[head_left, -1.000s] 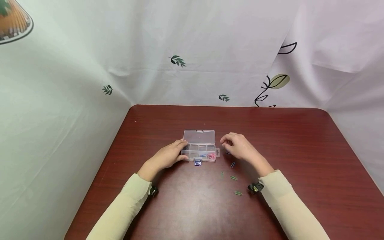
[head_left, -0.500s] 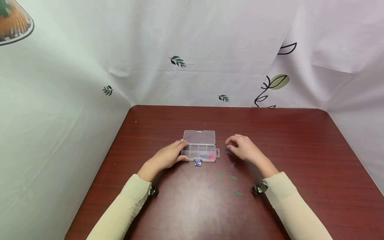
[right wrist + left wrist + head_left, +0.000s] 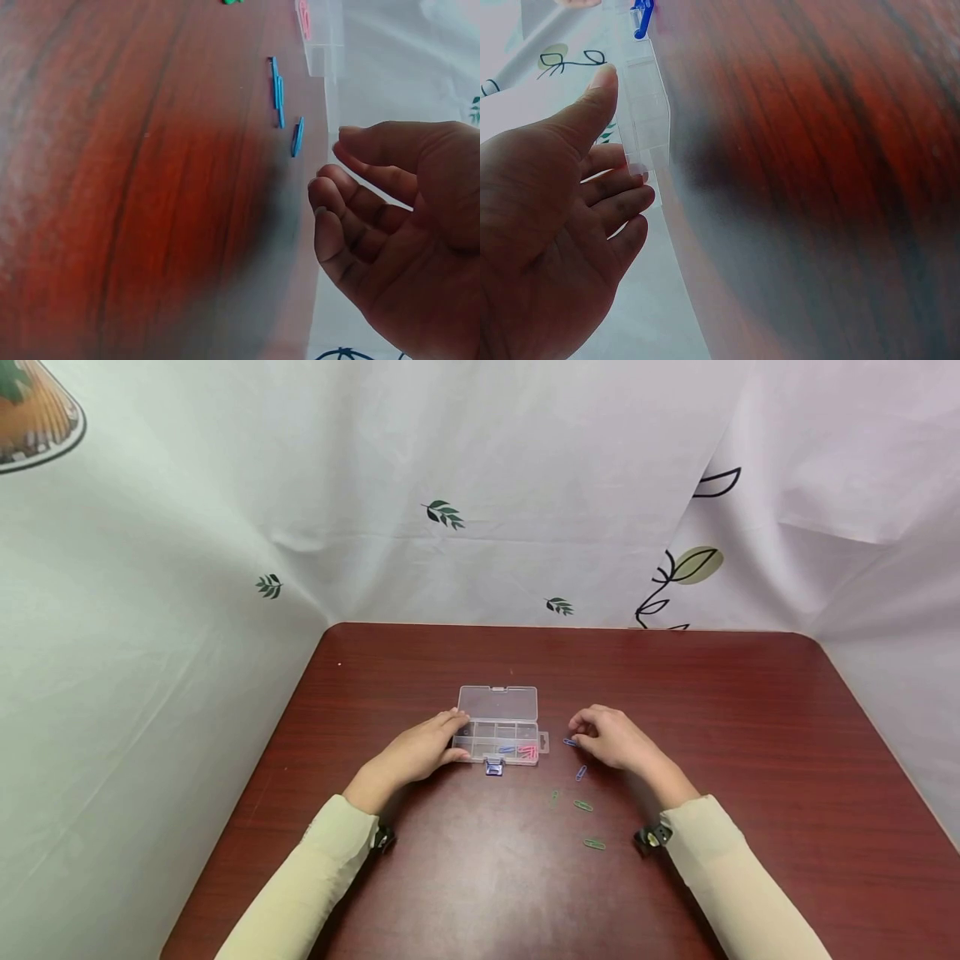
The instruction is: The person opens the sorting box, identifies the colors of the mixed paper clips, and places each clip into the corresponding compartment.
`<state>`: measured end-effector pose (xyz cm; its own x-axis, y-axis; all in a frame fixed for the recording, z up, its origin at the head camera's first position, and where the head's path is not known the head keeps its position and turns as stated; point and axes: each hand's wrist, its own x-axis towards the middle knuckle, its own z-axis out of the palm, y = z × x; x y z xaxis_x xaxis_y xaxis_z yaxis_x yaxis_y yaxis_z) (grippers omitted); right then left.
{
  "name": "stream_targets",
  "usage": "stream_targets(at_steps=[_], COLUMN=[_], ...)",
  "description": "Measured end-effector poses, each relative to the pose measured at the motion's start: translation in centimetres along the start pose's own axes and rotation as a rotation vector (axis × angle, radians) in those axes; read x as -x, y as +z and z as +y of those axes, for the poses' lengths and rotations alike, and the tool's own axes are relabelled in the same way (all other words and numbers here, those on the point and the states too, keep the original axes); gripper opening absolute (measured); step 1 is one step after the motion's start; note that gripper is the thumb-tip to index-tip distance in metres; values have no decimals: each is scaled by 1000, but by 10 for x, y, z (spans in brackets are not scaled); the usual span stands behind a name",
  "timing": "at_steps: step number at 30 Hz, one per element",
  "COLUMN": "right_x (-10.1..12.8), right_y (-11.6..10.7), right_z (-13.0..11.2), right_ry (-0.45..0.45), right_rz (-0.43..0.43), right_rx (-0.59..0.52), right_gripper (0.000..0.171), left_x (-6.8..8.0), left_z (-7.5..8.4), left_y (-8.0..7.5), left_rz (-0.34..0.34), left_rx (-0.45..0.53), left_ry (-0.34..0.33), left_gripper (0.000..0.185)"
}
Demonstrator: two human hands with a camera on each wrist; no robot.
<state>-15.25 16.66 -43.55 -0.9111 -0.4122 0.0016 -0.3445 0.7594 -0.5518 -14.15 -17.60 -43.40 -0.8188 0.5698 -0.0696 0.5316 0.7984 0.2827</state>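
Observation:
A clear plastic compartment box lies on the table with its lid folded back. Pink paper clips fill its front right compartment, and a blue paper clip lies in the one beside it. My left hand holds the box's left end, thumb along the front, fingers toward the back. To the right of the box, my right hand hovers with loosely bent fingers and nothing held. Just ahead of its fingertips is a loose blue paper clip; a second blue paper clip lies close by.
Green paper clips are scattered on the dark red table, nearer to me than the blue ones. A blue latch sticks out from the box's front, and a hanging tab from its right side. White cloth encloses the table.
My right hand has drawn away from the box to the right and slightly toward me, uncovering a blue paper clip. The left hand and the box have stayed put.

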Motion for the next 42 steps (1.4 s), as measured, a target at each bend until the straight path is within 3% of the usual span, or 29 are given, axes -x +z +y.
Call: stream_targets(at_steps=[22, 32, 42], right_x=[-3, -6, -7], right_y=[10, 9, 4], right_z=[3, -1, -9], right_ry=[9, 12, 7], right_rz=[-34, -81, -31], right_rx=[82, 145, 100], right_gripper=[5, 14, 9], left_x=[1, 0, 1], left_z=[1, 2, 3], left_y=[-1, -1, -3], left_rz=[-7, 7, -3], left_rx=[6, 2, 5], left_ry=[-7, 4, 0], left_gripper=[63, 63, 64])
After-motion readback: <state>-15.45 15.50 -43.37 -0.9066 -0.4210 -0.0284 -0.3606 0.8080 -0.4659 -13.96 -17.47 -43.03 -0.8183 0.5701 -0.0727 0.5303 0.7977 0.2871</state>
